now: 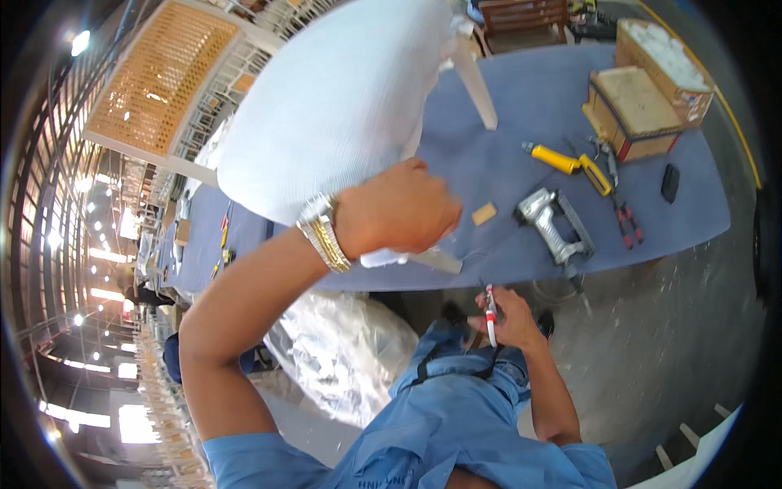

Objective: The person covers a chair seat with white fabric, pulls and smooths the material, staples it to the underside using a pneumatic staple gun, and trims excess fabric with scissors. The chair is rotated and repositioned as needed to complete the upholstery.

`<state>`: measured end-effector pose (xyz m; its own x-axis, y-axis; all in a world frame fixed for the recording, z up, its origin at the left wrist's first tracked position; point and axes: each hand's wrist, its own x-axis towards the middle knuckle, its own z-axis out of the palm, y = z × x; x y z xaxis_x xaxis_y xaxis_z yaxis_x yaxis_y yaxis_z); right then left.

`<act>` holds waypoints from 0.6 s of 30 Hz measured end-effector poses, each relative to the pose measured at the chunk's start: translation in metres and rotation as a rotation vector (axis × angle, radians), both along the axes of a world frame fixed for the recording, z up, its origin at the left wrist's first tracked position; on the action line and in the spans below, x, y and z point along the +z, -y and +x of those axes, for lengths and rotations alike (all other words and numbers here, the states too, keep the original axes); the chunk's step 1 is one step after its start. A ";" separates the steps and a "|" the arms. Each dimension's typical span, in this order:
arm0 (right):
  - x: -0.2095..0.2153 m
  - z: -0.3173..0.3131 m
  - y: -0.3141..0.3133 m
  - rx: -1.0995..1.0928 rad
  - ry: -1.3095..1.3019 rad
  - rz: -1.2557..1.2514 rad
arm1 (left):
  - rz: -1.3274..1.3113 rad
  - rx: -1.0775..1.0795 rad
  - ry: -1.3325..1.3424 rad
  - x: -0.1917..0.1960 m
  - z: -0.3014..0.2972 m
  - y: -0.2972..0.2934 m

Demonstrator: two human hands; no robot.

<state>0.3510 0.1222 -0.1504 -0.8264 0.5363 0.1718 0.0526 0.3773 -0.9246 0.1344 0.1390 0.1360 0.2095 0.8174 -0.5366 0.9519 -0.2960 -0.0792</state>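
Note:
My left hand [399, 210], with a metal watch on its wrist, grips the lower edge of a white upholstered chair seat [334, 106] that stands tilted on the blue-covered workbench [521, 106]. A pale wooden chair leg [476, 77] sticks up behind the seat. My right hand [509, 318] is low, near my waist, and holds a small red-and-white cutter [491, 314].
On the bench lie a silver staple gun [554, 224], a yellow-handled tool [566, 161], red-handled pliers [623, 212], a small wooden block [484, 213], a black object [669, 182] and wooden boxes [635, 110]. A clear plastic bag [342, 350] lies on the concrete floor.

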 end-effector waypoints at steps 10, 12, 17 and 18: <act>-0.013 -0.046 0.017 0.017 -0.253 -0.164 | -0.013 -0.037 -0.174 0.019 0.010 0.011; -0.031 -0.050 0.009 0.090 -0.222 -0.142 | -0.003 -0.042 -0.256 0.012 0.013 0.012; -0.037 -0.066 0.004 0.127 -0.354 -0.091 | 0.179 -0.020 -0.143 0.004 0.012 0.019; -0.036 -0.070 0.007 0.114 -0.382 -0.097 | 0.146 0.053 -0.122 0.005 0.017 0.021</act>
<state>0.2805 0.1156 -0.1862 -0.7680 0.4737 0.4311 -0.3390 0.2704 -0.9011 0.1514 0.1180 0.1406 0.1044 0.8966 -0.4304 0.9466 -0.2224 -0.2336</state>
